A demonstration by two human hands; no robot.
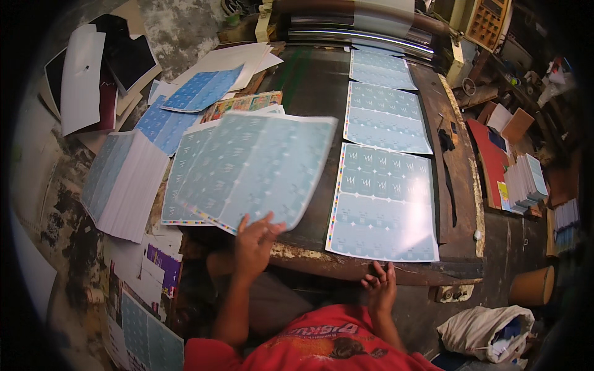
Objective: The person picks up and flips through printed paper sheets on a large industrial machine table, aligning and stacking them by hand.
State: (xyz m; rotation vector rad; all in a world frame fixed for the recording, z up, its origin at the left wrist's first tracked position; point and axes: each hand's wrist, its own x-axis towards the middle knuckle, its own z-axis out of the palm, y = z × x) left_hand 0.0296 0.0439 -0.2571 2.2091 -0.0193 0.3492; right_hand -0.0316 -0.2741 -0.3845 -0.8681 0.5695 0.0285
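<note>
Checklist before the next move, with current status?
1. Left hand has a grip on the lifted pale blue-green rectangular paper sheet: ok, at its near edge.
2. Only one sheet lifted: cannot tell.
3. Right hand free: ok, nothing seen in its grip.
4. Nearest laid pale blue-green rectangular paper sheet flat, printed side up, on the dark flat table: ok.
5. Laid sheets lined up toward the shiny cylindrical metal rollers: ok.
6. Rollers stopped: cannot tell.

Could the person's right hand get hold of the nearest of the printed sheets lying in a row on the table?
Most likely yes: the right hand looks empty, its fingertips just below the near edge of the printed sheet, and nothing seems to lie between them.
</note>
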